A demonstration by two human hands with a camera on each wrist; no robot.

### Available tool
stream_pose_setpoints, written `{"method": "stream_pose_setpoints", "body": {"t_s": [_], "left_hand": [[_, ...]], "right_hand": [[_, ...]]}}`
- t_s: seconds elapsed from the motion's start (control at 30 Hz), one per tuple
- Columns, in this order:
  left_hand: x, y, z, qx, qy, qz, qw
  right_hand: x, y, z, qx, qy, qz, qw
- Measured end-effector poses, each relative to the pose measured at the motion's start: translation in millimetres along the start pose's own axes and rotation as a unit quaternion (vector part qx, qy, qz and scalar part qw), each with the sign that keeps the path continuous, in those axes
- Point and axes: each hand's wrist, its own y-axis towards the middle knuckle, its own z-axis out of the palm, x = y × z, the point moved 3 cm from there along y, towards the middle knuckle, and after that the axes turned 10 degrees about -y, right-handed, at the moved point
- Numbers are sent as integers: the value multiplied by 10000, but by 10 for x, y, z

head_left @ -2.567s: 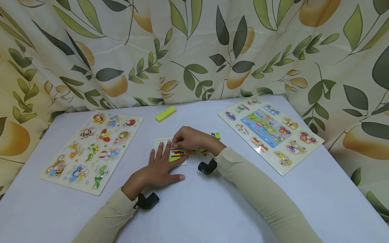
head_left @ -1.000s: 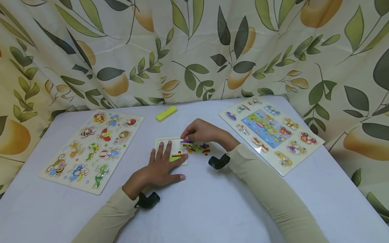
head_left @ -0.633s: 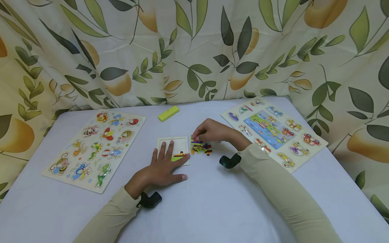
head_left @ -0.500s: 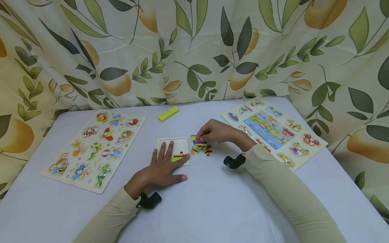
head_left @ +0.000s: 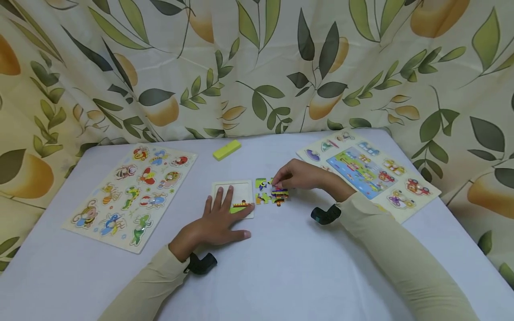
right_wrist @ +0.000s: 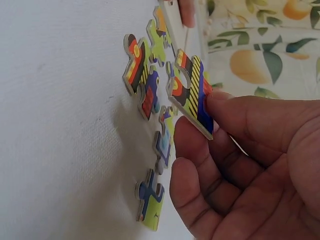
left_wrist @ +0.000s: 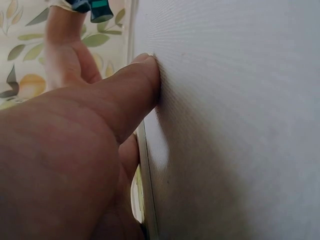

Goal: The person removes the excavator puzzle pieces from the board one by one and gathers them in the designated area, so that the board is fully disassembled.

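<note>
My left hand (head_left: 218, 227) lies spread over a small white puzzle tray (head_left: 241, 189), its fingertips on the tray. In the tray's lower right corner sits a green, orange and red puzzle piece (head_left: 238, 207), partly under a finger. My right hand (head_left: 301, 174) pinches a striped yellow, black and blue jigsaw piece (right_wrist: 194, 95) between thumb and fingers. It is raised and tilted above several loose jigsaw pieces (head_left: 263, 197) just right of the tray. The right wrist view shows these loose pieces (right_wrist: 157, 45) lying flat on the cloth. In the left wrist view, the left thumb (left_wrist: 135, 85) touches the table.
A board of insect pictures (head_left: 120, 187) lies at the left. A board of vehicle pictures (head_left: 357, 169) lies at the right, partly behind the right arm. A yellow-green block (head_left: 227, 150) is near the back edge, before a leaf-patterned curtain (head_left: 273, 58).
My right hand has carried the striped jigsaw piece from over the tray rightward to the loose pieces. The left hand stays on the tray. The head view has shifted slightly.
</note>
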Motion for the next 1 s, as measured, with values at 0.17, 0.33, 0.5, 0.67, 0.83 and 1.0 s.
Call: {"method": "stream_pose_setpoints", "body": {"t_s": [0.17,0.33,0.5,0.67,0.83,1.0], "left_hand": [[-22,0,0,-16,-47,54,10000],[-28,-3,-2,-18,1,59,10000],[-33,-4,4,-15,-37,84,10000],[-30,1,9,-46,-22,6,10000],[-19,3,5,-70,-12,-26,10000],[-4,2,4,-84,-47,3,10000]], "right_hand": [[-56,-57,-11,-33,-64,101,9999],[-115,-104,-19,-38,-76,56,9999],[-180,-138,-32,-20,-197,71,9998],[-189,-169,-42,101,-309,240,9992],[-182,-182,-39,192,-319,370,9986],[-184,-180,-29,236,-350,403,9983]]}}
